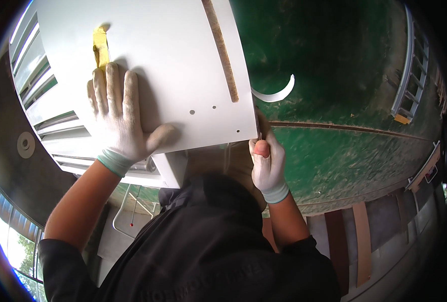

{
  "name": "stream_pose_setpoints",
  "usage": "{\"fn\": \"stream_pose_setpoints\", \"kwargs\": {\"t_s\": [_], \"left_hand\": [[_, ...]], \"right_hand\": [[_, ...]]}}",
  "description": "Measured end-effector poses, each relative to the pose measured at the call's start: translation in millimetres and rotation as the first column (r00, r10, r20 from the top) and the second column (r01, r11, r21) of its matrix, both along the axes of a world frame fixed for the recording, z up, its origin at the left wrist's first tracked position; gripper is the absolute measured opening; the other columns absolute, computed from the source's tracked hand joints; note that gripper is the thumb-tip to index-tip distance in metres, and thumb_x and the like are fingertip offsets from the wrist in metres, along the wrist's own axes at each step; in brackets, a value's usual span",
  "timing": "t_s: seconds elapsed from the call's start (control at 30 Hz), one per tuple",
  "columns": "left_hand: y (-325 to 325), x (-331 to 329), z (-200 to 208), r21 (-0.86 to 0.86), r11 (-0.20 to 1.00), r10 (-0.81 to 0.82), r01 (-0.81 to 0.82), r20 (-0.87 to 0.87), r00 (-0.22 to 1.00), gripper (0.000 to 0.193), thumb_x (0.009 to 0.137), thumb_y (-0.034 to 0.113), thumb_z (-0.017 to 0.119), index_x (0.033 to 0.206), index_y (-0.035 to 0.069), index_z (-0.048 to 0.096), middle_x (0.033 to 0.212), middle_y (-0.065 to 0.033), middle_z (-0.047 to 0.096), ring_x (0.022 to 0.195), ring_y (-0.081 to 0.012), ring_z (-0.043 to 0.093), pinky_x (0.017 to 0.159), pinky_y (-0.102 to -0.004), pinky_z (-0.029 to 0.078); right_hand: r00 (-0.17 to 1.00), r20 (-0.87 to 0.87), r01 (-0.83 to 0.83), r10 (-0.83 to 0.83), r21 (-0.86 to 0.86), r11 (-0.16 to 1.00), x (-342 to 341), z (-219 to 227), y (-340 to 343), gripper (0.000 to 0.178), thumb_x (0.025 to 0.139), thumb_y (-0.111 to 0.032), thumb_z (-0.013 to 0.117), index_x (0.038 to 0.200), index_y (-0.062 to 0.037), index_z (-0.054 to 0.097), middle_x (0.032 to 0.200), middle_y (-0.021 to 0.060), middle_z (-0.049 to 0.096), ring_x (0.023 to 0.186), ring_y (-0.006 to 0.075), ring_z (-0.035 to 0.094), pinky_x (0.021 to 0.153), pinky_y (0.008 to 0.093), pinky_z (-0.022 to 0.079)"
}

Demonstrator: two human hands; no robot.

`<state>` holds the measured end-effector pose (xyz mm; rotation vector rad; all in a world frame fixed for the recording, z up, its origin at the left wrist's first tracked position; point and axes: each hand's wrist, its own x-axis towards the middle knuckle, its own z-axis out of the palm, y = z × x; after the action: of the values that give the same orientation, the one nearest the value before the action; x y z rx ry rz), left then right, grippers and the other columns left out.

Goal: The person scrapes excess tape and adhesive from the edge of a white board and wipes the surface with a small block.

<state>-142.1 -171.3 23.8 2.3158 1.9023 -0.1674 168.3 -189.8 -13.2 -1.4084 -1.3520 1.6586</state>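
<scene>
While the left hand [119, 118] lies spread-fingered on the far-left white panel [178, 60], the right hand [271, 168] curls at its near-right corner, grasp unclear; an edge slip could nick the bare thumb [262, 148].

Panel [168, 60] smooth; gloves [119, 123] knitted cloth; shirt [208, 236] matt cloth; floor [334, 55] scuffed, faintly glossy.

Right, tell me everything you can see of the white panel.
The white panel looks smooth and board-like, lying flat, gloved left hand spread on it. It has a long brown groove on the right, three small round holes toward the near edge, and a yellow tape strip just beyond that hand. The right hand is at its near right corner.
</scene>
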Motion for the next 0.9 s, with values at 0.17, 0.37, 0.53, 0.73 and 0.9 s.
{"fn": "stream_pose_setpoints", "kwargs": {"t_s": [0.17,0.37,0.53,0.73,0.9], "left_hand": [[3,0,-2,0.024,1.000,-0.015,0.015,-0.003,1.000,0.116,0.080,0.076,0.064,0.160,0.000,0.027,0.161,-0.0388,0.023,0.150,-0.0590,0.018,0.120,-0.0692,0.012],[-2,-3,-4,0.027,0.999,-0.029,0.029,-0.018,0.999,0.116,0.080,0.074,0.065,0.160,0.000,0.026,0.162,-0.0372,0.022,0.151,-0.0580,0.018,0.121,-0.0684,0.012],[1,-1,-1,0.006,1.000,-0.005,0.005,-0.029,1.000,0.116,0.080,0.074,0.066,0.160,0.000,0.026,0.162,-0.0377,0.023,0.151,-0.0578,0.018,0.121,-0.0680,0.011],[2,0,-1,0.015,1.000,-0.019,0.019,-0.011,1.000,0.115,0.080,0.073,0.067,0.159,-0.001,0.029,0.161,-0.0377,0.025,0.151,-0.0560,0.020,0.122,-0.0665,0.012],[3,-3,-1,0.005,1.000,-0.001,0.002,-0.035,0.999,0.113,0.080,0.072,0.065,0.157,-0.003,0.031,0.160,-0.0375,0.026,0.151,-0.0558,0.020,0.123,-0.0660,0.011]], "right_hand": [[0.999,-0.025,0.019,-0.021,-0.055,0.998,-1,6,5,0.062,0.110,-0.039,0.043,0.147,0.0104,0.046,0.120,0.0212,0.067,0.096,0.0257,0.064,0.082,0.0317,0.049],[0.998,0.061,0.026,-0.022,-0.060,0.998,-3,5,10,0.059,0.110,-0.043,0.045,0.138,0.0085,0.057,0.080,0.0130,0.064,0.064,0.0200,0.057,0.063,0.0311,0.048],[0.999,0.049,0.014,-0.010,-0.075,0.997,-5,2,15,0.061,0.110,-0.042,0.048,0.144,0.0082,0.052,0.078,0.0039,0.061,0.071,0.0086,0.055,0.066,0.0229,0.048],[0.994,0.090,0.060,-0.058,-0.016,0.998,-12,-7,7,0.056,0.110,-0.044,0.047,0.128,0.0073,0.060,0.086,0.0077,0.068,0.077,0.0104,0.063,0.068,0.0253,0.055],[0.991,0.084,0.108,-0.101,-0.086,0.990,-10,-3,7,0.052,0.108,-0.037,0.054,0.136,0.0065,0.058,0.088,0.0061,0.065,0.074,0.0093,0.061,0.065,0.0246,0.055]]}}
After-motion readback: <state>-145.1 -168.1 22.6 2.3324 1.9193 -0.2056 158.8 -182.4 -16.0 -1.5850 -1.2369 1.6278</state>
